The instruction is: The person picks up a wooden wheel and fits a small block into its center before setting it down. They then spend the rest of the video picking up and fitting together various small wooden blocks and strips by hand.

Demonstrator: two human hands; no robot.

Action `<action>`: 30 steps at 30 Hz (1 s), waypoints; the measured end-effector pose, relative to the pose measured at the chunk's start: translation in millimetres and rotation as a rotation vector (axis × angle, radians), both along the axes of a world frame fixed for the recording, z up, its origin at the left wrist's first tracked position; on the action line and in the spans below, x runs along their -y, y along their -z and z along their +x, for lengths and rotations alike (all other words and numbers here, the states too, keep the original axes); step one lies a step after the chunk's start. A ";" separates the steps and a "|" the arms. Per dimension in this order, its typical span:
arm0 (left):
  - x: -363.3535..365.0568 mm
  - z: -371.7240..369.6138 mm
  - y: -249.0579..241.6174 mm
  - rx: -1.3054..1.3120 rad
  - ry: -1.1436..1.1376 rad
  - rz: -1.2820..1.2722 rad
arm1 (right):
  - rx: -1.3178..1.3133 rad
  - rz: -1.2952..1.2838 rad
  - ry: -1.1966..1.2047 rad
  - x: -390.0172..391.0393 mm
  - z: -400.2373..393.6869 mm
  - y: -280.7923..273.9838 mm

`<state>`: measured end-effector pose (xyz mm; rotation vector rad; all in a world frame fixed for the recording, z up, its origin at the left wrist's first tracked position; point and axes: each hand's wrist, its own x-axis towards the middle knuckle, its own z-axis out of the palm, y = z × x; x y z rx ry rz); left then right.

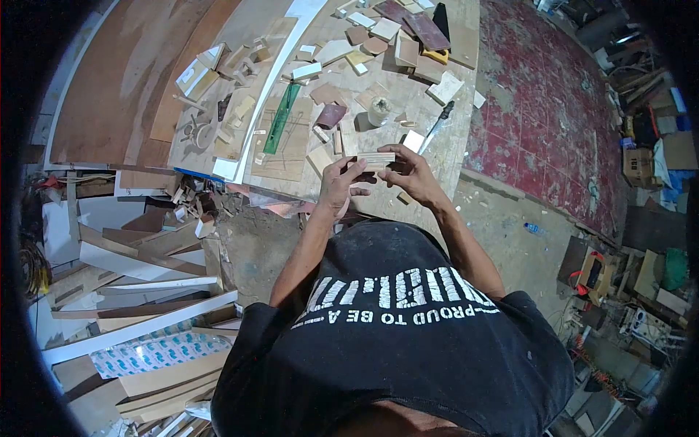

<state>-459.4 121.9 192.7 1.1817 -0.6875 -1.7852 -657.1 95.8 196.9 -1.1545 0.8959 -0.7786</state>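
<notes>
A small wood block (376,157) with layered, plywood-like edges is held level above the near edge of the workbench. My left hand (341,183) grips its left end between thumb and fingers. At the other end, my right hand (412,177) pinches it with the thumb below and the index finger along the top. Just beyond the block stands a round pot (379,112) with a crusted top. Beside it lie a piece of dark red sandpaper (331,116) and thin wood strips (337,141). A white block (413,141) sits close behind my right hand.
A green ruler (282,120) lies on a marked board at left. To the right is a long dark-handled tool (440,120). Wood offcuts (385,29) crowd the bench's far end. Scrap boards (138,291) pile up at left; a blue bottle (532,228) lies on the floor.
</notes>
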 end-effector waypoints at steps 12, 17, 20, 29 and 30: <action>-1.3 -4.2 -2.4 -0.006 -0.064 -0.044 | 0.042 0.013 0.053 -1.5 5.7 4.6; -5.5 -11.1 -0.3 -0.158 -0.126 -0.008 | 0.044 -0.003 0.032 1.0 4.6 7.0; -6.0 -13.8 -1.2 -0.198 -0.145 -0.005 | 0.059 0.001 0.034 2.0 3.3 9.2; -6.4 -19.7 -4.3 -0.201 -0.181 -0.003 | 0.076 0.013 0.048 2.0 0.8 7.8; -6.2 -20.2 -5.0 -0.220 -0.196 0.002 | 0.081 0.015 0.050 2.1 0.5 7.4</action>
